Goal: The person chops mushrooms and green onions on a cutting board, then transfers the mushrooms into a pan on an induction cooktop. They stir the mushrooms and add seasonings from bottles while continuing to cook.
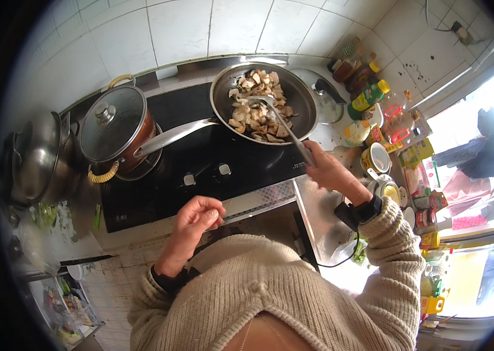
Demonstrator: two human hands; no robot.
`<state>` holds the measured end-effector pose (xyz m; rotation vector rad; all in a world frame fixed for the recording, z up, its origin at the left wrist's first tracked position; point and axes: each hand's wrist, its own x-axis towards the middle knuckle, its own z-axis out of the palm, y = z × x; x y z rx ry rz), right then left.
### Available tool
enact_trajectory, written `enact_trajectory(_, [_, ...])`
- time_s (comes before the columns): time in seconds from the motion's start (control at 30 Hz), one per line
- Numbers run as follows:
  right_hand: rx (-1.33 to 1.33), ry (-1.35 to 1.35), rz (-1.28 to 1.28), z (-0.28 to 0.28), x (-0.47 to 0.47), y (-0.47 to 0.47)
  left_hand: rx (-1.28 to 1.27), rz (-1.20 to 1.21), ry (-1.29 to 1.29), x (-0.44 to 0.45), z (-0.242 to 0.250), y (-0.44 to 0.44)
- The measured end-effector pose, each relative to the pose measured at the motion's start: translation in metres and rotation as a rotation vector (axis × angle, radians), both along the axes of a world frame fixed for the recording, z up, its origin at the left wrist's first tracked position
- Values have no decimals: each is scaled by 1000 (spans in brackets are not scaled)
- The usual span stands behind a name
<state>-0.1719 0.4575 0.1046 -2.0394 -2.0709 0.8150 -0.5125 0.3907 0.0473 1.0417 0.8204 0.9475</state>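
My right hand (pixel 327 166) grips the handle of a metal spatula (pixel 285 123), whose head rests among sliced food in a wide frying pan (pixel 304 112). The food (pixel 253 115) is a heap of pale and browned pieces, perhaps meat with mushroom or onion. The pan's long steel handle (pixel 177 135) points left and no hand is on it. My left hand (pixel 198 217) hovers near the front edge of the black glass cooktop (pixel 163 197), its fingers curled and nothing visible in them.
Left of the pan stands a lidded pot (pixel 115 127) with wrapped handles. Metal bowls (pixel 38 158) are stacked at the far left. Behind the pan's right side lies a glass lid (pixel 328 98). Sauce bottles (pixel 367 98) and lidless tubs (pixel 376 158) crowd the right counter by a window.
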Motion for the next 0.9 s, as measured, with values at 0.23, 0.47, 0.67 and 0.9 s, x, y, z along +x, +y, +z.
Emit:
enact_trajectory(0.23, [235, -208, 27, 90, 22, -39, 1033, 409, 1159, -26, 15, 61])
enact_trajectory(0.47, [82, -388, 74, 152, 5, -66, 1162, 497, 1566, -33, 17, 117])
enact_trajectory(0.67, [230, -299, -17, 85, 9, -28, 1124, 440, 1562, -32, 9, 125])
enact_trajectory(0.9, [187, -230, -74, 81, 12, -17, 1096, 401, 1527, -39, 6, 112])
